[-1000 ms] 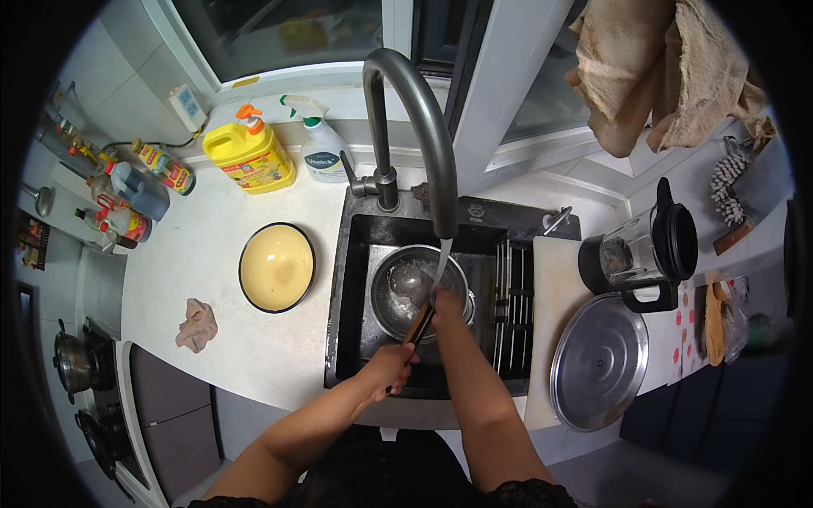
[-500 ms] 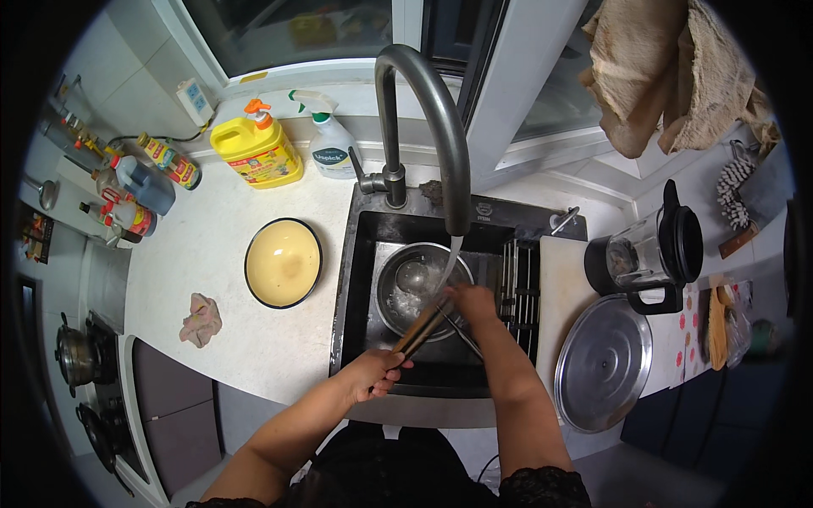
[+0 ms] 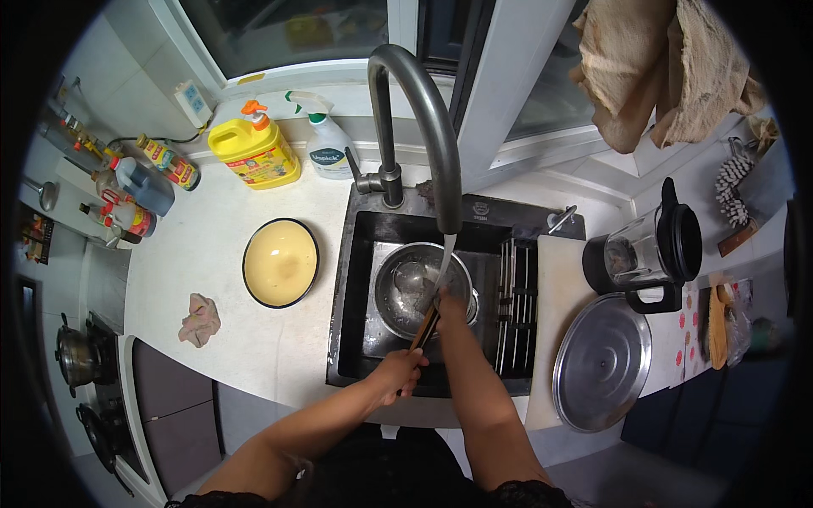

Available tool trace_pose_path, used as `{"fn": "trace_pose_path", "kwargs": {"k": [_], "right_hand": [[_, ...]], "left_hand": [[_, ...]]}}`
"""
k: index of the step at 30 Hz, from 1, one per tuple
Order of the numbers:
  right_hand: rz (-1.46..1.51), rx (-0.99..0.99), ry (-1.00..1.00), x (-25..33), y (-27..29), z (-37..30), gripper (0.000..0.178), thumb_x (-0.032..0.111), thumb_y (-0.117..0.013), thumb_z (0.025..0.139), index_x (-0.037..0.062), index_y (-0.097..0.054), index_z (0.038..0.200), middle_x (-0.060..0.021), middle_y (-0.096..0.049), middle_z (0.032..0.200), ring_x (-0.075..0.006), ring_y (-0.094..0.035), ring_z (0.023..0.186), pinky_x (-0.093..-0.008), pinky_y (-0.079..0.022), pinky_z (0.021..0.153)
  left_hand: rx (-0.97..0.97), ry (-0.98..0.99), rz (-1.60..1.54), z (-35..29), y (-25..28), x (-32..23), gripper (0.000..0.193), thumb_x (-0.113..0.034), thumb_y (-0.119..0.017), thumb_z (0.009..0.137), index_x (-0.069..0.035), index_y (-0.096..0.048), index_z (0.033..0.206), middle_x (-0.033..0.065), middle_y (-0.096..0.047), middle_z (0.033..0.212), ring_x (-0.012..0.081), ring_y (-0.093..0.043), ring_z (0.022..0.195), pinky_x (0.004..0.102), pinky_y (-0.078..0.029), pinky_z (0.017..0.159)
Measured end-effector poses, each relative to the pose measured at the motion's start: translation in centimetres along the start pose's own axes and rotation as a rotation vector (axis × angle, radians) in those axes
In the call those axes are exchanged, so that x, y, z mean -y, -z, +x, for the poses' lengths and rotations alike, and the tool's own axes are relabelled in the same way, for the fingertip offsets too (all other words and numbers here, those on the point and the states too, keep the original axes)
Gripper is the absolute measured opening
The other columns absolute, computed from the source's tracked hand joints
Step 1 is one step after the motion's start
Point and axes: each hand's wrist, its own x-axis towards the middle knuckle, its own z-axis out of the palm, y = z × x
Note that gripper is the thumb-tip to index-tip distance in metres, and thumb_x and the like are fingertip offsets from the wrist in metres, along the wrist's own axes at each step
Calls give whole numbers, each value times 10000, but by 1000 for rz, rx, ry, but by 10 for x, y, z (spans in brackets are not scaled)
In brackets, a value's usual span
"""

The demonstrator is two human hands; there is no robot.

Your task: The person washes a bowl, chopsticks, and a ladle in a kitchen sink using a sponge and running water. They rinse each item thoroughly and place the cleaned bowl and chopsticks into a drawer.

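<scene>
My left hand [image 3: 401, 372] is closed around the near end of a bundle of brown and dark chopsticks [image 3: 423, 331], slanting over the sink's [image 3: 357, 339] front part. At their far end my right hand [image 3: 451, 306] is wrapped round them, its fingers partly hidden. Water runs from the tall grey faucet [image 3: 450, 195] just above that hand. Below, a round metal basin [image 3: 381, 296] sits in the dark sink, with water and a shiny round thing [image 3: 412, 277] inside that I cannot make out clearly.
Left of the sink stand a yellow bowl [image 3: 280, 261], a crumpled cloth [image 3: 200, 320], a yellow pump jug [image 3: 254, 152] and a spray bottle [image 3: 329, 151]. To the right are a black rack [image 3: 517, 296], a large metal lid [image 3: 603, 364] and a blender jug [image 3: 639, 250].
My right hand has moved left and slightly nearer along the chopsticks. The bundle now stands steeper, and its sticks lie closer together. My left hand has shifted a little to the right.
</scene>
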Motion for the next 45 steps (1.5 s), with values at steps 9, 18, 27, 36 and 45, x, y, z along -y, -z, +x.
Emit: {"fn": "trace_pose_path", "kwargs": {"k": [9,18,27,36,45], "right_hand": [[-93,153,95,-12,-20,-45,389,238,-640,846,-5,-517,1123,-88,-563,972,-222,-529,851,-375,-459,715],[-33,114,-32,-4,-15,-36,361,269,-630,849,23,-545,1098,-108,-573,1036,-231,-532,926,-375,-450,754],[-317,398,121,5,15,-66,311,226,-596,876,6,-553,1091,-87,-609,964,-206,-574,863,-346,-455,747],[-422,579,126,31,51,-80,259,194,-571,894,15,-569,1081,-39,-607,977,-130,-552,884,-290,-439,787],[-648,619,304,28,73,-83,263,162,-601,854,20,-566,1072,-26,-608,896,-97,-532,806,-261,-438,709]], "left_hand": [[-65,8,-92,22,19,-27,474,-555,-399,901,-92,-475,839,-23,-357,530,90,-263,367,244,-216,340],[-163,35,-137,17,13,-24,593,-651,-434,830,-64,-451,751,-1,-379,511,100,-291,331,243,-226,306],[36,-162,82,64,39,-53,881,-777,-238,787,-117,-360,1358,168,-430,1316,298,-426,1195,537,-336,953],[300,-387,-36,106,0,-106,235,-212,-488,934,-9,-543,1039,76,-621,899,210,-633,846,340,-535,748],[-34,-650,-441,131,-3,-128,150,-222,-473,938,-93,-499,865,-3,-481,659,137,-482,561,359,-524,629]]}}
